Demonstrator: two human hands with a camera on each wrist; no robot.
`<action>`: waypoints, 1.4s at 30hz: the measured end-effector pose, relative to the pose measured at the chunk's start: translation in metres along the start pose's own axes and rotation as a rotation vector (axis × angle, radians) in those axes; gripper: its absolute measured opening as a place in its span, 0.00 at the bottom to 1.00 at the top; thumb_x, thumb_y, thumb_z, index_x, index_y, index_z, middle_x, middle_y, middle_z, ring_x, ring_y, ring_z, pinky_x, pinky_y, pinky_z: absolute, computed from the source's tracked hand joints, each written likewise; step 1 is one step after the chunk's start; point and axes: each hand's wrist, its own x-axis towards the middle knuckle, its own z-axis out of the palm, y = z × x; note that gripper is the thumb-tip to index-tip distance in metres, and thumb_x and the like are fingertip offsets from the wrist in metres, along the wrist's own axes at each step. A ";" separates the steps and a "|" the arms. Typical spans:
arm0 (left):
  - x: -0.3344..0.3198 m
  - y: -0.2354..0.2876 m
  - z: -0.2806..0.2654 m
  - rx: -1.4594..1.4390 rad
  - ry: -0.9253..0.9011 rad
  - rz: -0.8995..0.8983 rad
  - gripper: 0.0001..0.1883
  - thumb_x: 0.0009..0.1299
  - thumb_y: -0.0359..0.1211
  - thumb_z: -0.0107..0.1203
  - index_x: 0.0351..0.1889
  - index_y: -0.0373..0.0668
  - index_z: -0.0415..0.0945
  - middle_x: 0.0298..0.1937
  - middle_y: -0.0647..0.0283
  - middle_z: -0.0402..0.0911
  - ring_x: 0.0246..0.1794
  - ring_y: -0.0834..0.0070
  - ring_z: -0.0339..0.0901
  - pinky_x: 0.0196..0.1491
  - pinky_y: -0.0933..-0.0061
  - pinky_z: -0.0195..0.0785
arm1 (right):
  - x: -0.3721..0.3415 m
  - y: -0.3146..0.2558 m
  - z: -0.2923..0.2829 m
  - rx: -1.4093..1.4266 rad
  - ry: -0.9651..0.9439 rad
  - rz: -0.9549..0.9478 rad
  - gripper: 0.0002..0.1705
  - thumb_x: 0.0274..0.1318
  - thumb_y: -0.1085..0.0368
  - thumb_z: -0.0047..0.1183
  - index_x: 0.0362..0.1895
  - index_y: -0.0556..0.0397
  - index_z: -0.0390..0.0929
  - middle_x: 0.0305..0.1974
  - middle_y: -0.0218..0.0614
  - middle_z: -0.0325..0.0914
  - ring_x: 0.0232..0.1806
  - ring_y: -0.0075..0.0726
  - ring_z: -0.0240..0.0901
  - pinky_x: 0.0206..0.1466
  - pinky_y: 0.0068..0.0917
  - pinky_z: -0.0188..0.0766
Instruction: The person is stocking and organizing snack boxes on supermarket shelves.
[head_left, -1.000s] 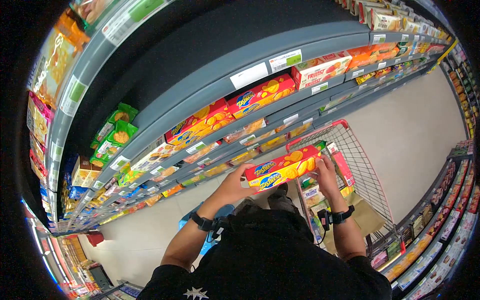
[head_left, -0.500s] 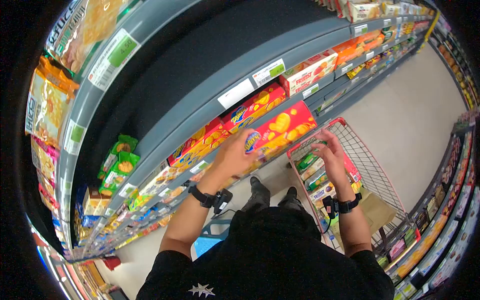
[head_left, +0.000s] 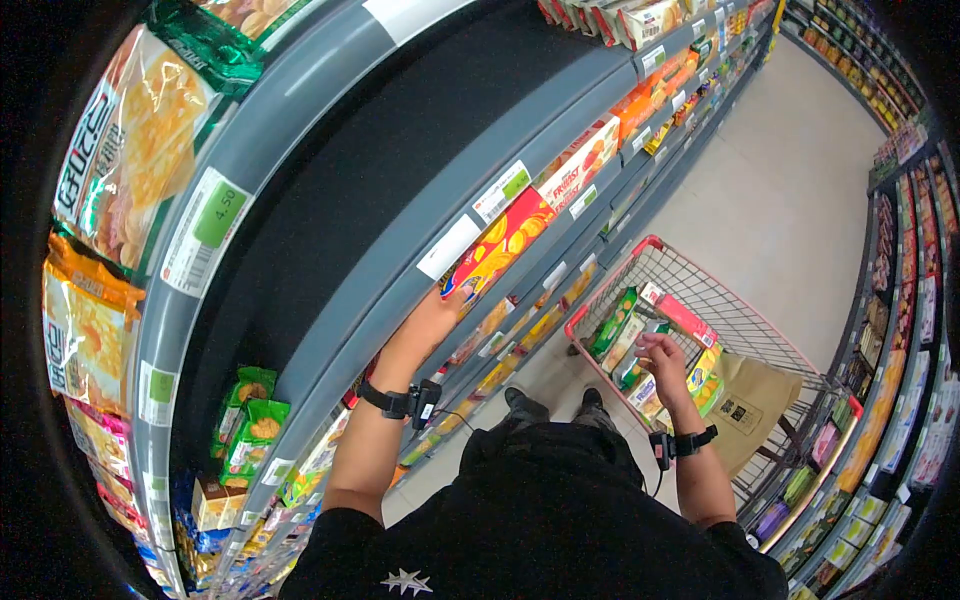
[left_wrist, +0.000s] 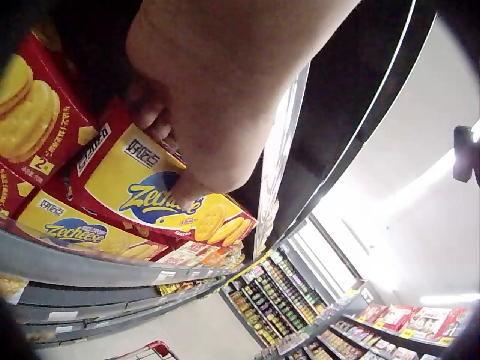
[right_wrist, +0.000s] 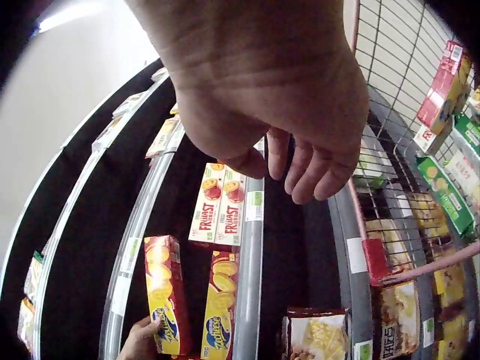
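A red and yellow Zecheese box (head_left: 497, 246) is at the shelf among matching boxes. My left hand (head_left: 432, 318) reaches in at its near end; in the left wrist view the thumb of the left hand (left_wrist: 195, 127) lies on the front of the box (left_wrist: 142, 180), with the fingers behind its top edge. Another Zecheese box (left_wrist: 75, 229) stands on the shelf just below it. My right hand (head_left: 668, 372) hangs over the cart, holding nothing, its fingers loosely bent. The right wrist view shows the right hand (right_wrist: 277, 112) with relaxed fingers, away from the boxes.
The wire cart (head_left: 735, 315) holds several packages and a brown paper bag (head_left: 745, 408). Fruast boxes (head_left: 580, 165) stand beyond the Zecheese boxes. Green snack packs (head_left: 256, 436) sit on the upper shelf at left. A grey shelf edge (head_left: 400, 285) runs above my left forearm.
The left hand has carried the Zecheese box from above the cart side to the shelf. My right hand let go of the box and moved back over the cart.
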 end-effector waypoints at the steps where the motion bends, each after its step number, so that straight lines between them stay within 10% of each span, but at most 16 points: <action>1: 0.004 -0.004 0.001 -0.046 -0.030 -0.036 0.40 0.67 0.45 0.59 0.71 0.32 0.57 0.72 0.39 0.61 0.75 0.49 0.55 0.75 0.60 0.45 | -0.001 0.003 0.000 -0.002 0.018 0.013 0.10 0.67 0.66 0.47 0.50 0.51 0.74 0.47 0.33 0.79 0.44 0.27 0.77 0.44 0.25 0.74; 8: 0.025 -0.016 0.023 0.007 0.188 0.047 0.29 0.69 0.40 0.59 0.66 0.38 0.68 0.64 0.44 0.72 0.65 0.49 0.69 0.68 0.57 0.57 | 0.005 0.009 -0.002 0.029 0.047 0.019 0.10 0.67 0.66 0.47 0.50 0.50 0.74 0.47 0.33 0.79 0.44 0.29 0.78 0.45 0.25 0.74; 16: 0.048 -0.051 0.051 0.044 0.098 -0.042 0.42 0.70 0.49 0.56 0.72 0.32 0.53 0.73 0.38 0.57 0.76 0.51 0.53 0.74 0.62 0.44 | 0.009 0.009 -0.018 0.013 0.092 0.024 0.11 0.65 0.67 0.47 0.50 0.53 0.75 0.45 0.34 0.80 0.43 0.28 0.78 0.44 0.25 0.75; 18: 0.052 -0.061 0.059 0.026 0.122 0.003 0.37 0.69 0.49 0.59 0.67 0.33 0.62 0.63 0.41 0.71 0.64 0.52 0.70 0.67 0.59 0.58 | 0.012 0.011 -0.033 0.006 0.132 0.026 0.11 0.65 0.68 0.46 0.50 0.54 0.74 0.45 0.35 0.80 0.42 0.29 0.78 0.44 0.25 0.76; 23: 0.047 -0.043 0.049 -0.388 0.039 0.013 0.37 0.63 0.40 0.67 0.66 0.34 0.63 0.59 0.49 0.75 0.58 0.61 0.74 0.61 0.63 0.65 | 0.019 0.018 -0.085 0.097 0.223 0.000 0.11 0.65 0.69 0.46 0.48 0.56 0.75 0.42 0.35 0.80 0.37 0.27 0.78 0.38 0.23 0.74; 29: 0.038 -0.027 0.040 -0.498 -0.212 -0.268 0.30 0.70 0.42 0.60 0.64 0.34 0.66 0.53 0.55 0.79 0.52 0.70 0.77 0.58 0.68 0.67 | 0.021 0.025 -0.147 0.036 0.355 0.055 0.11 0.64 0.67 0.47 0.48 0.55 0.75 0.42 0.33 0.80 0.37 0.27 0.78 0.39 0.25 0.74; 33: 0.035 -0.015 0.040 -0.338 -0.079 -0.129 0.30 0.75 0.51 0.51 0.59 0.32 0.73 0.54 0.54 0.80 0.51 0.72 0.77 0.58 0.73 0.65 | 0.021 0.038 -0.174 0.044 0.409 0.106 0.12 0.64 0.66 0.47 0.49 0.53 0.74 0.41 0.32 0.79 0.36 0.25 0.76 0.38 0.24 0.73; 38: 0.035 -0.003 0.041 -0.248 -0.209 -0.473 0.33 0.71 0.50 0.57 0.63 0.31 0.68 0.56 0.50 0.79 0.56 0.62 0.75 0.64 0.69 0.62 | 0.047 0.061 -0.188 -0.050 0.397 0.237 0.14 0.63 0.66 0.49 0.52 0.54 0.73 0.40 0.32 0.79 0.34 0.25 0.76 0.35 0.24 0.72; 42: 0.042 -0.056 0.066 -0.089 0.161 -0.127 0.43 0.62 0.40 0.66 0.72 0.36 0.55 0.67 0.45 0.67 0.66 0.57 0.68 0.68 0.62 0.59 | 0.094 0.098 -0.180 -0.111 0.386 0.359 0.23 0.53 0.67 0.61 0.52 0.60 0.70 0.31 0.34 0.77 0.26 0.27 0.74 0.29 0.25 0.71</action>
